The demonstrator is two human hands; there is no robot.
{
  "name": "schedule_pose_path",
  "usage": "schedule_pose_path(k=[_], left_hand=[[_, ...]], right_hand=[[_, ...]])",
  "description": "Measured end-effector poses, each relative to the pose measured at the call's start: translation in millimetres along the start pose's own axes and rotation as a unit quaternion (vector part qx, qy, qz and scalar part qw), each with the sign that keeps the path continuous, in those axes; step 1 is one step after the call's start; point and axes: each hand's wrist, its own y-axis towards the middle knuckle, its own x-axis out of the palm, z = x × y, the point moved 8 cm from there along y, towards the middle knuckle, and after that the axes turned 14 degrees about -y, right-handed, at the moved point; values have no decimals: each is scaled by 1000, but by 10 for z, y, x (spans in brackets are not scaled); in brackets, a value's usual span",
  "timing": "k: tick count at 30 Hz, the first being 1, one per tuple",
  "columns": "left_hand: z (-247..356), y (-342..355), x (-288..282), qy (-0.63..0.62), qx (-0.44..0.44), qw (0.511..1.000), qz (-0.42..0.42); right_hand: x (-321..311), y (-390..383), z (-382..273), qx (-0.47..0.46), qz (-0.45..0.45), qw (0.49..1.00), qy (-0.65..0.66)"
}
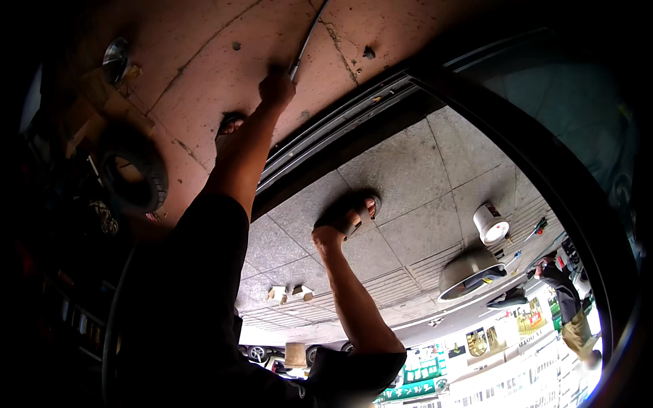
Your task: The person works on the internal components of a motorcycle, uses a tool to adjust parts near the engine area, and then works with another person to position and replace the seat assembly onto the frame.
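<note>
My left hand (pixel 275 90), at the end of a bare forearm from the lower left, is closed around the lower end of a thin metal rod (pixel 310 39). The rod slants up and right over the reddish floor (pixel 197 75); its far end runs out of view. Shadow hides my separate fingers. Behind the forearm, one sandalled foot (pixel 231 126) of mine rests on that floor. A second bare limb, apparently my bent leg, ends at a sandal (pixel 348 214) on grey tiles (pixel 408 177). No right hand can be made out.
A metal door track (pixel 354 109) divides the two floors, beside a dark frame (pixel 544 129). A black tyre (pixel 158 180) and cardboard (pixel 102 102) lie left. Lower right are a white bucket (pixel 486 221), a large basin (pixel 459 272) and another person (pixel 564 292).
</note>
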Motion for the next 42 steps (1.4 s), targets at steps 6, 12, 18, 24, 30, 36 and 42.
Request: schedule_pose_path(k=[6, 12, 18, 24, 30, 36, 42], left_hand=[[-22, -242, -274, -198, 21, 980, 29], [156, -1329, -1212, -367, 84, 927, -7], [227, -2918, -2024, -327, -184, 908, -185], [947, -4121, -2989, 109, 49, 953, -277], [2840, -6208, -2748, 217, 557, 779, -191], [4380, -8596, -2040, 332, 661, 632, -231], [4942, -10376, -1386, 376, 720, 501, -298]], right_hand=[[-263, -371, 207, -1, -9, 1000, -19], [-1739, -3266, 2200, 153, 33, 988, -15], [-1325, -4834, 3444, 204, 53, 975, 69], [-613, -4721, 3909, 169, 61, 975, 129], [-1566, -4574, 3643, 93, 265, 957, 70], [-3009, -5634, 3000, -110, 337, 806, 474], [-3646, -6458, 3898, 14, 618, 643, 451]])
